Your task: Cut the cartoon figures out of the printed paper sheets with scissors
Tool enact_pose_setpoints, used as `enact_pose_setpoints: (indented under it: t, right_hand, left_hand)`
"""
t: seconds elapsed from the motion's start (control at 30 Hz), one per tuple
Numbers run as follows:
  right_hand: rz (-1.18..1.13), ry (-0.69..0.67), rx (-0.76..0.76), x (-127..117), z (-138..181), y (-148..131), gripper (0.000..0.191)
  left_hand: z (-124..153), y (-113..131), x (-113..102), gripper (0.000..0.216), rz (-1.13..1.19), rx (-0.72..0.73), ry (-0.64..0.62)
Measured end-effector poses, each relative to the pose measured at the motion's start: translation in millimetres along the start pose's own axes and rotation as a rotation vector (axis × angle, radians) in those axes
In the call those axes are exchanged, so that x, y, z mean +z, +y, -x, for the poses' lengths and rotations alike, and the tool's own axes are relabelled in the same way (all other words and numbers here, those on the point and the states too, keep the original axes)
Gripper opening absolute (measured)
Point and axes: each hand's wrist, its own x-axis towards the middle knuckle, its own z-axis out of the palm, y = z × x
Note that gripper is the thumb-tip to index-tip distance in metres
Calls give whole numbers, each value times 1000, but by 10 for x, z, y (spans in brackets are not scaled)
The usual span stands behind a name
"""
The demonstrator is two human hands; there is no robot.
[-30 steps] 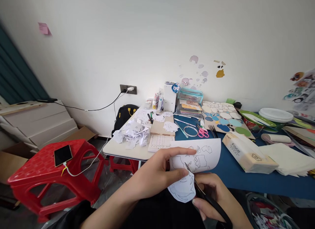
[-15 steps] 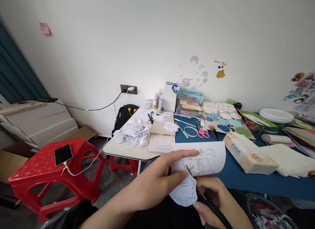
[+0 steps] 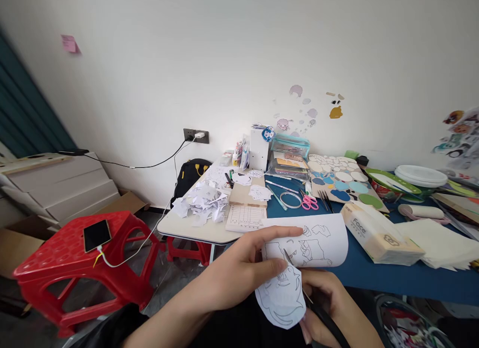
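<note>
A white sheet of paper (image 3: pixel 325 248) with printed line drawings is pinched in my left hand (image 3: pixel 247 268), index finger stretched along its top and thumb pressing the front. Its right end curls over. A partly cut flap (image 3: pixel 280 300) with curved outlines hangs below the thumb. My right hand (image 3: pixel 329 303) grips black-handled scissors (image 3: pixel 325 320), fingers wrapped round the handles. The blade tip shows above the flap against the sheet, while the middle of the blades is hidden behind the paper.
Paper scraps (image 3: pixel 204 201) are heaped at the table's left. Pink scissors (image 3: pixel 309 202), a tape roll (image 3: pixel 291 200) and tweezers (image 3: pixel 326 201) lie beyond my hands. A tissue pack (image 3: pixel 379 233) stands right. A red stool (image 3: pixel 78 258) with a phone (image 3: pixel 97 235) is at left.
The flap has swung down and turned to show more of its face. The sheet's curled right end has shifted slightly right. My right hand and the scissors have moved slightly.
</note>
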Motion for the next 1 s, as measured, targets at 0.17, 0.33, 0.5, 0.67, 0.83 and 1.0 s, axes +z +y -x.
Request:
enact_pose_setpoints:
  t: [0.17, 0.33, 0.5, 0.67, 0.83, 1.0]
  right_hand:
    - [-16, 6, 78, 53, 25, -48, 10]
    - [15, 10, 68, 57, 22, -77, 19]
    - [14, 36, 63, 77, 5, -98, 13]
    - [-28, 25, 52, 64, 21, -142, 12]
    - [19, 54, -18, -13, 20, -128, 13]
    - [44, -3, -24, -75, -6, -41, 5]
  left_hand:
    - [19, -45, 59, 42, 8, 54, 68]
    - [34, -68, 51, 40, -43, 108, 140]
    - [26, -90, 8, 33, -11, 163, 171]
    - [22, -95, 16, 34, -10, 204, 183]
    - [1, -52, 25, 34, -13, 164, 121]
    - [-33, -6, -10, 33, -1, 114, 74]
